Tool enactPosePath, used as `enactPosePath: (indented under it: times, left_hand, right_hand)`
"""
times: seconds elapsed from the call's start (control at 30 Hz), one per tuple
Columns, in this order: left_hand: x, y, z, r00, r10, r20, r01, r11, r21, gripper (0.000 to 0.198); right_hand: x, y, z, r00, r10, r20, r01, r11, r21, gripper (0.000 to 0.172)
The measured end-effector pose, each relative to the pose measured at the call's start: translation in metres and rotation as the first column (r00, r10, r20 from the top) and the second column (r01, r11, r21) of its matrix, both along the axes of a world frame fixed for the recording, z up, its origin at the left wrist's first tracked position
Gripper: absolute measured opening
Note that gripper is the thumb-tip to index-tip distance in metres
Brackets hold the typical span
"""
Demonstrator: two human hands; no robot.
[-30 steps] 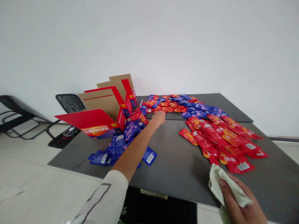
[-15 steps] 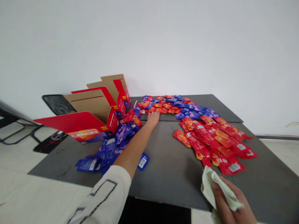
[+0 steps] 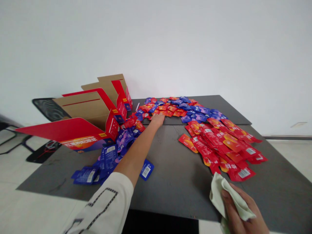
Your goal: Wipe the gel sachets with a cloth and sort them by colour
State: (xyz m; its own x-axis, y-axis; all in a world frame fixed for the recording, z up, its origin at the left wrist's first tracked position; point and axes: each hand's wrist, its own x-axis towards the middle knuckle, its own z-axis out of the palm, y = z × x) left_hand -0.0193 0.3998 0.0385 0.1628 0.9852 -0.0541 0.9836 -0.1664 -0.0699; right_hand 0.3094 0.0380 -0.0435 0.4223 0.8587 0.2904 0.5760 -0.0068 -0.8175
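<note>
My left hand [image 3: 158,119] is stretched far across the dark table [image 3: 175,169] and rests palm down at the edge of a heap of red and blue sachets [image 3: 175,109]; its fingers lie among them and I cannot see whether they hold one. At the near right edge my right hand [image 3: 243,214] is closed on a pale green cloth [image 3: 225,193]. A spread of red sachets [image 3: 224,144] lies just beyond the cloth. A pile of blue sachets [image 3: 107,159] lies left of my forearm.
Open red and brown cardboard boxes [image 3: 92,113] stand at the table's back left, one flap jutting out over the left edge. A single blue sachet [image 3: 146,170] lies by my forearm. Black chairs [image 3: 48,109] stand on the floor to the left. A white wall rises behind.
The view has shifted to the right, so the boxes and table sit further left in frame. My left hand stays at the far heap. My right hand keeps hold of the cloth.
</note>
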Motion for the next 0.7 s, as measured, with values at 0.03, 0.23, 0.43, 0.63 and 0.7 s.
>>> enactPosePath:
  times: [0.03, 0.23, 0.43, 0.63, 0.7]
  left_hand:
    - [0.0, -0.002, 0.001, 1.0, -0.001, 0.0, 0.001, 1.0, -0.003, 0.041]
    - [0.002, -0.023, 0.01, 0.998, 0.014, 0.055, -0.015, 1.0, 0.014, 0.041]
    - [0.023, -0.057, 0.032, 0.98, -0.03, 0.197, 0.013, 0.996, 0.085, 0.028]
    - [0.062, -0.135, 0.066, 0.87, -0.136, 0.473, 0.07, 0.986, 0.155, 0.034]
    - [0.068, -0.172, 0.068, 0.731, -0.156, 0.664, 0.12, 0.988, 0.1, 0.028]
  right_hand:
    - [0.0, 0.0, -0.001, 1.0, -0.008, 0.003, 0.008, 1.0, 0.009, 0.056]
    - [-0.001, 0.0, -0.004, 0.999, -0.05, 0.001, 0.05, 0.999, -0.007, 0.057]
    - [-0.004, 0.002, -0.001, 0.998, -0.056, 0.012, 0.056, 0.998, -0.02, 0.058]
    - [-0.012, 0.003, 0.008, 0.993, -0.116, 0.001, 0.116, 0.993, -0.033, 0.062]
    - [-0.014, 0.003, 0.01, 0.991, -0.131, -0.013, 0.131, 0.991, -0.038, 0.062]
